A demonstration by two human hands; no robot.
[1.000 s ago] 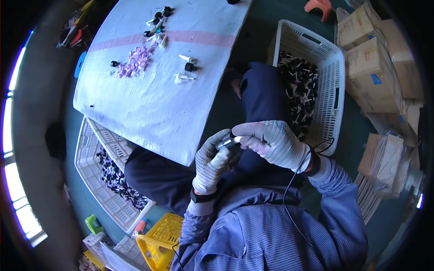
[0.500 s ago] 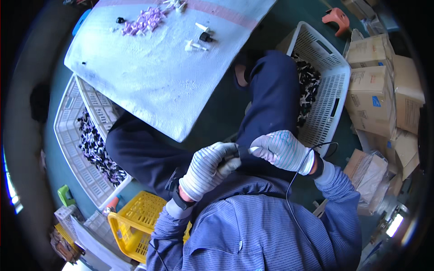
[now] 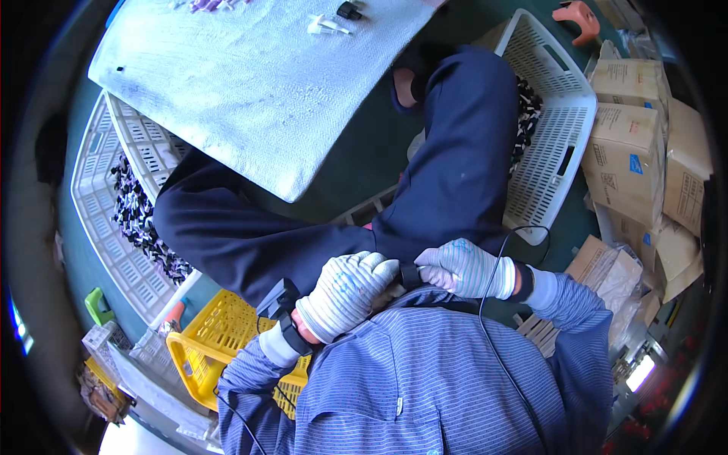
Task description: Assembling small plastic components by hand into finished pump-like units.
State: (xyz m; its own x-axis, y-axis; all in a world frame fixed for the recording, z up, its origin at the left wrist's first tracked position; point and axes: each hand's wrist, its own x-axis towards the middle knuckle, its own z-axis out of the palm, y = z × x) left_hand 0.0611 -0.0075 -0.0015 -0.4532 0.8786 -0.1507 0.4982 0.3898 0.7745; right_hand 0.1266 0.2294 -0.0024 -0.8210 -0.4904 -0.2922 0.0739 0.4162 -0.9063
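My left hand [image 3: 347, 296], in a striped white glove, is closed with its fingertips around a small black cap [image 3: 409, 275] in front of my waist. My right hand [image 3: 466, 269], gloved alike, has its fingers pinched together against the cap's right side. Whatever those right fingers hold is hidden. Beyond my knees, a white-covered table [image 3: 227, 98] carries another black cap [image 3: 349, 10] with white nozzle pieces [image 3: 327, 26] beside it. Purple pieces [image 3: 212, 4] lie at the table's far edge, partly cut off by the picture.
White crates with black and pale parts stand on both sides, a left crate [image 3: 91, 197] and a right crate [image 3: 557, 144]. A yellow basket [image 3: 201, 356] sits by my left elbow. Cardboard boxes [image 3: 626, 152] are stacked at right. A thin cable [image 3: 485, 334] crosses my right wrist and shirt.
Both hands have come lower and nearer my body, and the right fingers now meet the black cap. The view has shifted, so the table sits higher in the picture.
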